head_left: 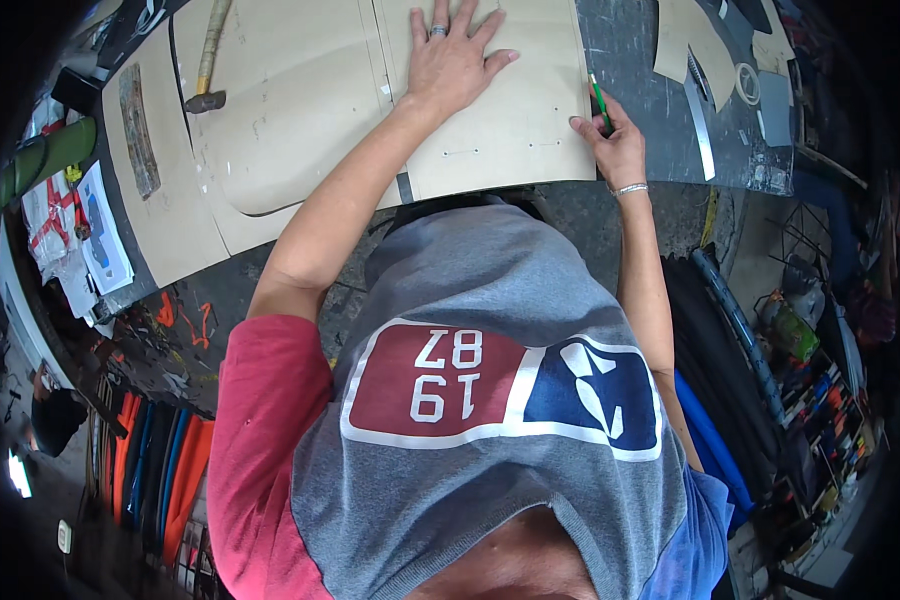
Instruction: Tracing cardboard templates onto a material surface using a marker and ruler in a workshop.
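Note:
My left hand [455, 65] lies flat with spread fingers on a beige card sheet [520, 125]; a ring shows on one finger. The sheet has small pencil-like marks and holes near its front edge. At that sheet's right edge, my right hand [618, 145] is closed around a green pencil [600, 103], its pale tip pointing away from me. The thumb of this hand touches or nearly touches the sheet's edge. More beige sheets [280, 140] with curved outlines lie side by side to the left.
On the left sheets are a hammer [206, 98] and a worn wooden strip [138, 130]. To the right, a steel ruler [699, 130], a cutter knife [698, 72] and a tape ring [747, 84] rest on the dark table [625, 60]. Fabric rolls [740, 320] stand at lower right.

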The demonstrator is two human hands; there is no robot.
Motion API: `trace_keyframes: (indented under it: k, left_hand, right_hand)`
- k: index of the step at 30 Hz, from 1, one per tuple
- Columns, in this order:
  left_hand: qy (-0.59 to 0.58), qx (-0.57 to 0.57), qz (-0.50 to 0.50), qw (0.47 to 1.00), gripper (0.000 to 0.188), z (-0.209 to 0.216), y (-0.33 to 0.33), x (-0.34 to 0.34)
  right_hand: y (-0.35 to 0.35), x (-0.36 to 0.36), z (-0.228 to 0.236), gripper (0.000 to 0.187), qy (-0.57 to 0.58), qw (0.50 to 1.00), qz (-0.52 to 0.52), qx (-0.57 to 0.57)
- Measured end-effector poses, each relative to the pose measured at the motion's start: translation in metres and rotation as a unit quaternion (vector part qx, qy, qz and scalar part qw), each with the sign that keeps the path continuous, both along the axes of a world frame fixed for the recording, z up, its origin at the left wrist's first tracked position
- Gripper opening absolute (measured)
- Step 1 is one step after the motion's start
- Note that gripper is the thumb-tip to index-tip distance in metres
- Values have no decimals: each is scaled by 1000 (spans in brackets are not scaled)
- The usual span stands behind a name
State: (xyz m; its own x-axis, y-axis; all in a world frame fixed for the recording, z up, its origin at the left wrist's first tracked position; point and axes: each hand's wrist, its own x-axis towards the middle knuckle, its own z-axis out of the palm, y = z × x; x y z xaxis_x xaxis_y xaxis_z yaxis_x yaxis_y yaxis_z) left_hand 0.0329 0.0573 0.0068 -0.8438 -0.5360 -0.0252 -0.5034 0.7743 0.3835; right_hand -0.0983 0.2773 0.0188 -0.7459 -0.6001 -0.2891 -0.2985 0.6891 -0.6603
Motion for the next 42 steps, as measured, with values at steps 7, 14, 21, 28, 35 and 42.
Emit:
trace_keyframes:
  k: [7, 14, 21, 28, 35, 42]
  left_hand:
    - [124, -154, 17, 980, 60, -29, 3, 0]
    - [92, -107, -1, 990, 61, -34, 0, -2]
    - [79, -93, 0, 993, 63, -31, 4, 0]
    - [77, -119, -5, 990, 70, -33, 1, 0]
    - [62, -124, -10, 990, 81, -24, 0, 0]
    - [85, -123, -23, 989, 82, -26, 4, -5]
  right_hand:
    - [5, -5, -1, 62, -10, 1000, 1, -2]
    - [7, -7, -7, 60, -22, 1000, 2, -14]
    - [11, -8, -8, 62, -11, 1000, 0, -3]
    - [1, -2, 11, 60, 1, 999, 7, 41]
    - [2, -6, 1, 62, -10, 999, 3, 34]
    - [14, -7, -13, 60, -35, 999, -19, -21]
